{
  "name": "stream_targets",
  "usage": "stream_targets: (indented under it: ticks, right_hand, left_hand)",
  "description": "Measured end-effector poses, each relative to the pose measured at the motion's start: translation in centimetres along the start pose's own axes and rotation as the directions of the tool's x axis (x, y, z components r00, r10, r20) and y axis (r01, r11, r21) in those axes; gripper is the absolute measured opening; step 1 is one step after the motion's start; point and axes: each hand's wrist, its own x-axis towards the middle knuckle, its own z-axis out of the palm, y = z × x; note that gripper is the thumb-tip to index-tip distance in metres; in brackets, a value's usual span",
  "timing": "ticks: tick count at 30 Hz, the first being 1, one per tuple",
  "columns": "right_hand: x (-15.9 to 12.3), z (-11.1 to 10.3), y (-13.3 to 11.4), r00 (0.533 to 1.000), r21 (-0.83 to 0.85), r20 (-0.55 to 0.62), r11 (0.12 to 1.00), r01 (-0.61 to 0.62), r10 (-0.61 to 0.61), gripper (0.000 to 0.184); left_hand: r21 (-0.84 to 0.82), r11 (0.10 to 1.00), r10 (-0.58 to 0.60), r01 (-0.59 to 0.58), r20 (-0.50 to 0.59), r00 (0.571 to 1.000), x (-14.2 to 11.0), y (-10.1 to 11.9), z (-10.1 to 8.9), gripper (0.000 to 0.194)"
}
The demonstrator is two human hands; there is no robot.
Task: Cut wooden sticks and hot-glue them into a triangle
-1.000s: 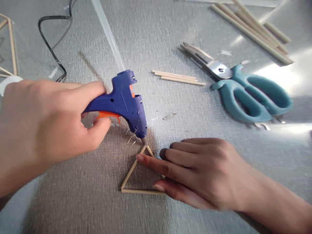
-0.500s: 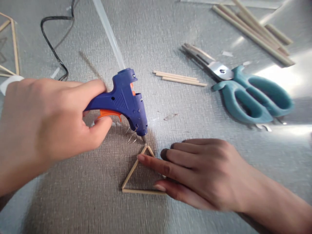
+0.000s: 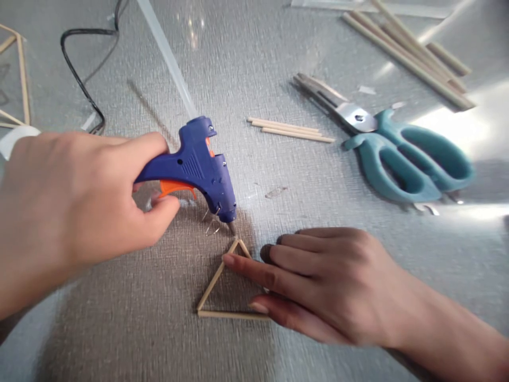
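My left hand is wrapped round the handle of a blue hot glue gun, the thumb near its orange trigger. A translucent glue stick juts from the gun's back. The gun's metal nozzle points down, just above the top corner of a triangle of thin wooden sticks. Over the triangle's right side lies my right hand, holding the frame down. Its index fingertip presses the left stick near the top, and the thumb rests by the bottom stick. The right side and bottom right corner are mostly hidden.
Several short thin sticks lie beyond the gun. Scissors with teal handles rest to the right, below thicker wooden sticks. A black cord curves at the upper left, near another stick frame.
The nozzle has lifted slightly off the triangle's top corner and sits a little left. The view has shifted slightly; my right hand keeps its place on the triangle.
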Motion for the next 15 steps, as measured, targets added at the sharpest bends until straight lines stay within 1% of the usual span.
stream_targets:
  ticks: [2,4,6,8,11,15]
  right_hand:
    - [0.01,0.04,-0.02,1.0,0.002,-0.002,1.0,-0.001,0.001,0.036]
    - [0.04,0.05,-0.03,1.0,0.005,-0.003,1.0,-0.002,0.002,0.036]
    - [0.08,0.05,-0.03,1.0,0.009,-0.003,1.0,0.0,0.0,0.036]
    - [0.1,0.05,-0.03,1.0,0.015,-0.003,1.0,0.001,-0.001,0.037]
    - [0.1,0.06,-0.04,1.0,0.02,-0.001,1.0,0.002,-0.002,0.037]
    - [0.14,0.02,-0.03,1.0,0.014,0.014,1.0,0.004,-0.005,0.037]
  left_hand:
    - [0.101,0.992,0.083,-0.074,-0.092,0.992,-0.02,0.32,-0.1,0.037]
    - [0.107,0.989,0.111,-0.099,-0.114,0.987,-0.16,0.35,-0.03,0.042]
    - [0.083,0.993,0.092,-0.083,-0.12,0.988,-0.33,0.25,0.07,0.051]
    - [0.062,0.996,0.065,-0.059,-0.107,0.992,-0.45,0.19,0.12,0.056]
    - [0.034,0.999,0.042,-0.039,-0.081,0.996,-0.52,0.29,0.1,0.056]
    - [-0.012,1.0,0.001,-0.002,-0.078,0.997,-0.46,0.66,-0.01,0.05]
